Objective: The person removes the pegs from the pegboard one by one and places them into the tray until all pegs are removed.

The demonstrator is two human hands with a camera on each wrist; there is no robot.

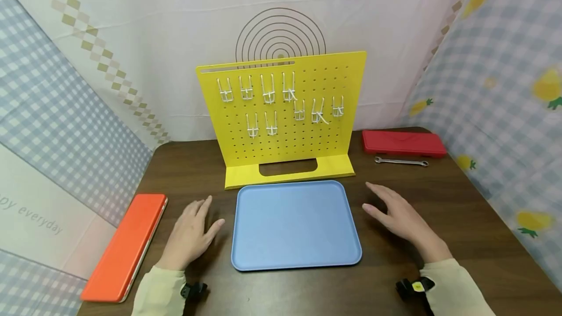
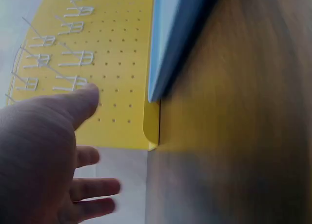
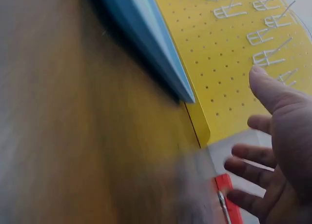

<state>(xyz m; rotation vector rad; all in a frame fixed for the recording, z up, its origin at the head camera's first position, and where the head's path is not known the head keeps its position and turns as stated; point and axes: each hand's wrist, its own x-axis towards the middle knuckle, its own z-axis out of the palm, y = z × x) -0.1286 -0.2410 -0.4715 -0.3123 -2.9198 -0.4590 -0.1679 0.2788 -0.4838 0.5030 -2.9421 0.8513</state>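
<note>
My pale cream cloth sleeves (image 1: 454,289) lie nearest, leading to my left hand (image 1: 186,233) and right hand (image 1: 399,216), both with fingers loose and grasping nothing. They flank the shallow light-blue rectangular tray (image 1: 296,223) without touching it, probably keeping both sides reachable. It lies flat on the dark brown wood-grain bench (image 1: 268,294), right before the yellow perforated pegboard (image 1: 286,126), whose broad foot likely steadies it; white wire hooks (image 1: 226,94) jut from its holes. A flat orange-red case (image 1: 127,245) sits left; a silver metal wrench (image 1: 400,161) far right.
</note>
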